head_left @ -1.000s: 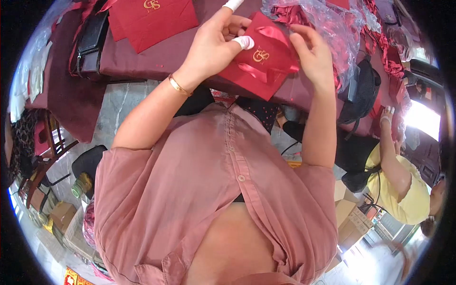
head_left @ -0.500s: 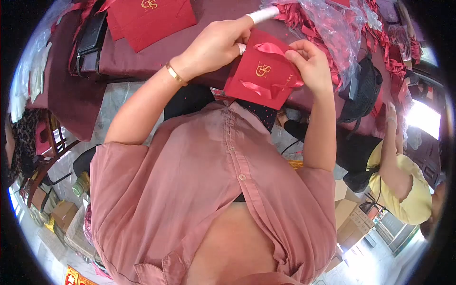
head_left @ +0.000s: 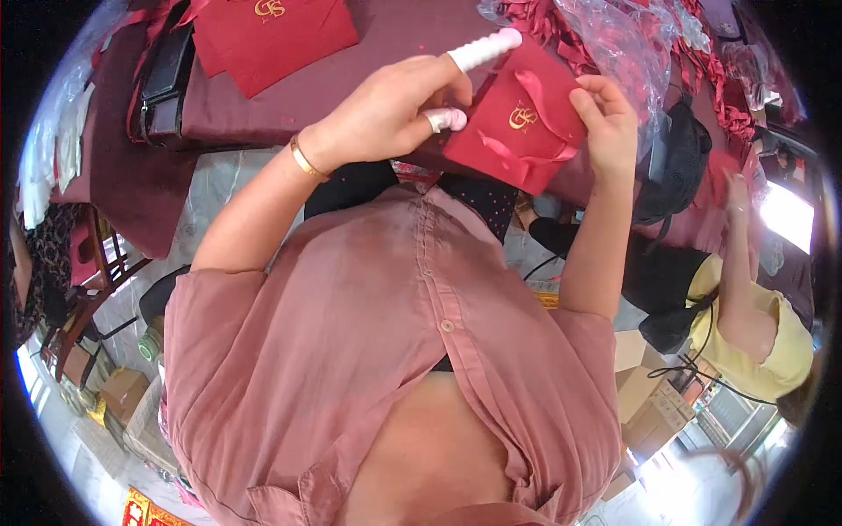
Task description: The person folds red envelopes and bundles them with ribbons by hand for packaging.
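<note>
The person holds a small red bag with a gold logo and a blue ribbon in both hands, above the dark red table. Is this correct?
Not quite: the ribbon is red, not blue. The head view shows it looped across the front of the small red bag, by the gold logo. The rest is right: the left hand and the right hand both hold the bag, above the dark red table.

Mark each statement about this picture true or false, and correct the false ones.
1. Both hands hold a small red gift bag. True.
2. The left hand wears white covers on two fingers. True.
3. The gift bag has a blue ribbon. False: the ribbon is red.
4. A gold bracelet sits on the right hand's wrist. False: it is on the left wrist.
5. More red bags lie on the table. True.
</note>
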The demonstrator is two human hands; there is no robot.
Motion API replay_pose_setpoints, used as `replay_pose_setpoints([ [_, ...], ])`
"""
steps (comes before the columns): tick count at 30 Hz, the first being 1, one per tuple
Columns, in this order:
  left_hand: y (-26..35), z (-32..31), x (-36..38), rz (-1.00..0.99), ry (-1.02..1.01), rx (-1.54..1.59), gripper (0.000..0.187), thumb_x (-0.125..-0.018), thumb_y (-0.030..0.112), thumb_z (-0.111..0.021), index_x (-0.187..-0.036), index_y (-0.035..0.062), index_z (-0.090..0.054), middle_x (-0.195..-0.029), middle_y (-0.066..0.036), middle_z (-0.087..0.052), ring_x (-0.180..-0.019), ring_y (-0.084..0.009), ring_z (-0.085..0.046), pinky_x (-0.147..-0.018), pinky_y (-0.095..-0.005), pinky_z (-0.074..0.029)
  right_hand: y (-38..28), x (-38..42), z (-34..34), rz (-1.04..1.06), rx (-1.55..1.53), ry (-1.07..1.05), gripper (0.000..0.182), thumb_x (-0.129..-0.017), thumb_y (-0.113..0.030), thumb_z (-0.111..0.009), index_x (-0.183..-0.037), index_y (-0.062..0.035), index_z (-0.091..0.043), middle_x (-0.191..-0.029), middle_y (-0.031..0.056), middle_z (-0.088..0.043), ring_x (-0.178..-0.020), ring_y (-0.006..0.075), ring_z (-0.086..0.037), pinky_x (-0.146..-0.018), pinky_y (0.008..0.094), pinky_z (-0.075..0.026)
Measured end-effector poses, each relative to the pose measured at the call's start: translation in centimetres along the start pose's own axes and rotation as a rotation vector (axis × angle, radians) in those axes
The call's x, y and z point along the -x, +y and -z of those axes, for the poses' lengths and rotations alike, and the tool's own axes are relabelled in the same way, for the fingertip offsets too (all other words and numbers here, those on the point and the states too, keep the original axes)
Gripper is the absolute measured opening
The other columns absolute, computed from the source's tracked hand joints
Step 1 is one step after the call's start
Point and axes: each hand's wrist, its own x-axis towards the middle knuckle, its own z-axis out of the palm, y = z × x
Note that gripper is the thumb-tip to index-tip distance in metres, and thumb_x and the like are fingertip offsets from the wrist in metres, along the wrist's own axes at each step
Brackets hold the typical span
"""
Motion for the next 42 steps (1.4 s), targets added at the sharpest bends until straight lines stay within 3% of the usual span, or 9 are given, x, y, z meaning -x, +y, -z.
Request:
replay_pose_setpoints([
  [8, -1.2, -0.8, 0.2, -0.027, -0.015, -0.236, 0.054, -0.075, -0.008, -0.065, -0.126, 0.0063, -0.054, -0.084, -0.008, -0.060, -0.077, -0.0216, -0.061, -0.070, -0.0351, -0.050, 0.1, 0.3, -1.3, 0.075, 0.213, 0.092, 0.016, -0.083, -0.008, -0.070, -0.095, 0.0001, -0.066, -0.084, 0.0019, -0.067, -0.081, 0.0088, -0.059, -0.076, 0.0242, -0.048],
  [10, -0.5, -0.7, 0.0, 0.130, -0.144, 0.080, 0.083, -0.075, -0.007, -0.062, -0.148, 0.0217, -0.034, -0.083, -0.010, -0.062, -0.077, -0.0302, -0.059, -0.070, -0.0409, -0.049, 0.5, 0.3, -1.5, 0.093, 0.306, 0.112, 0.016, -0.082, -0.010, -0.071, -0.095, -0.0014, -0.067, -0.082, 0.0031, -0.068, -0.077, 0.0096, -0.060, -0.074, 0.0244, -0.048],
  [14, 0.6, -0.6, -0.4, 0.262, -0.211, 0.070, 0.071, -0.072, -0.010, -0.061, -0.138, 0.0103, -0.047, -0.078, -0.012, -0.060, -0.080, -0.0278, -0.061, -0.070, -0.0389, -0.050, 0.0, 0.8, -2.2, 0.101, 0.335, 0.094, 0.016, -0.082, -0.011, -0.071, -0.094, -0.0021, -0.068, -0.080, 0.0046, -0.069, -0.075, 0.0109, -0.062, -0.072, 0.0255, -0.049],
  [17, -0.5, -0.5, -0.7, -0.074, -0.287, -0.597, 0.078, -0.077, -0.001, -0.060, -0.148, 0.0217, -0.036, -0.077, -0.009, -0.064, -0.079, -0.0297, -0.062, -0.072, -0.0414, -0.050, -0.8, 1.0, -2.2, 0.059, 0.396, -0.007, 0.015, -0.082, -0.010, -0.070, -0.094, -0.0016, -0.067, -0.078, 0.0051, -0.068, -0.074, 0.0119, -0.063, -0.071, 0.0264, -0.050],
  [22, 0.0, 0.7, -1.2, -0.120, -0.422, -0.779, 0.076, -0.078, -0.002, -0.057, -0.148, 0.0195, -0.036, -0.082, -0.006, -0.065, -0.086, -0.0294, -0.061, -0.079, -0.0423, -0.049, -1.6, 1.3, -1.6, 0.112, 0.379, -0.044, 0.012, -0.083, -0.006, -0.067, -0.093, 0.0003, -0.066, -0.079, 0.0051, -0.068, -0.074, 0.0098, -0.063, -0.070, 0.0248, -0.050],
  [28, -1.8, 0.0, -1.0, 0.067, 0.220, -0.070, 0.035, -0.092, 0.016, -0.057, -0.124, 0.0029, -0.053, -0.110, -0.017, -0.058, -0.099, -0.0321, -0.061, -0.088, -0.0392, -0.048, 0.4, 1.7, -0.3, -0.020, -0.003, -0.002, 0.015, -0.085, -0.003, -0.068, -0.099, 0.0019, -0.067, -0.087, 0.0028, -0.068, -0.079, 0.0080, -0.062, -0.073, 0.0215, -0.049],
  [31, -2.1, -2.1, -0.7, 0.078, 0.298, -0.014, 0.044, -0.097, 0.016, -0.053, -0.139, 0.0058, -0.046, -0.129, -0.013, -0.057, -0.116, -0.0234, -0.057, -0.097, -0.0328, -0.045, 0.9, 2.2, -1.2, -0.077, -0.166, -0.013, 0.017, -0.085, -0.003, -0.069, -0.101, 0.0018, -0.067, -0.088, 0.0034, -0.068, -0.078, 0.0078, -0.062, -0.073, 0.0208, -0.049],
  [34, -2.0, -3.3, -0.8, 0.105, 0.339, -0.022, 0.033, -0.097, 0.017, -0.053, -0.127, 0.0039, -0.054, -0.101, -0.015, -0.065, -0.082, -0.0308, -0.065, -0.079, -0.0352, -0.052, 0.9, 2.7, -2.0, -0.119, -0.237, -0.007, 0.021, -0.084, -0.002, -0.070, -0.104, 0.0020, -0.066, -0.090, 0.0041, -0.069, -0.079, 0.0087, -0.062, -0.075, 0.0216, -0.050],
  [42, -0.7, -4.0, -0.8, 0.060, 0.541, 0.049, 0.034, -0.097, 0.007, -0.048, -0.130, 0.0024, -0.051, -0.121, -0.012, -0.062, -0.109, -0.0208, -0.061, -0.090, -0.0290, -0.047, 0.6, 5.6, -5.2, -0.253, -0.813, 0.026, 0.036, -0.088, -0.002, -0.063, -0.123, 0.0024, -0.055, -0.120, 0.0109, -0.062, -0.104, 0.0211, -0.062, -0.094, 0.0337, -0.047],
])
